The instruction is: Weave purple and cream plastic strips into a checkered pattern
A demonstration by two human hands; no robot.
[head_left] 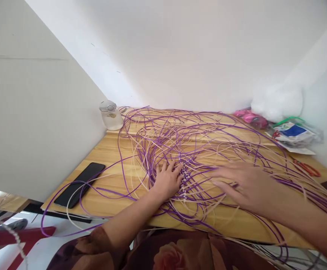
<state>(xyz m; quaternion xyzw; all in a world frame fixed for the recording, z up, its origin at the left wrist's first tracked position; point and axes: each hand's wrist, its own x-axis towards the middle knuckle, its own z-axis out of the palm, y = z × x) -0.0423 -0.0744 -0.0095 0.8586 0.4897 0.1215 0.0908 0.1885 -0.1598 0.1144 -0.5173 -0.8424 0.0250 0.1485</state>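
Left hand (167, 180) lay flat, fingers spread, pressing on the left side of the woven patch (186, 175); we saw nothing gripped in it. Right hand (243, 183), well apart from it, hung over the strips to the right, thumb and forefinger parted. It was blurred, so we couldn't tell whether it had hold of a strip.

We placed the purple-and-cream woven patch near the middle of the wooden tabletop (111, 150), between the hands, loose strips (311, 197) fanning out on all sides. We read the step as interlacing: left hand steadying the finished part, right hand sorting or drawing strips. Next move, we judged, called for keeping the patch pinned and picking one strip cleanly out of the tangle.

Farther out, we logged a black phone (80, 184) at left, strips looping across it, and a lidded clear jar (112, 115) at the back left. On the right we had an orange-handled tool (309, 168), type unclear, a green-edged clear bag (295, 131), a pink packet (247, 115) and a white plastic bag (278, 103) by the wall.
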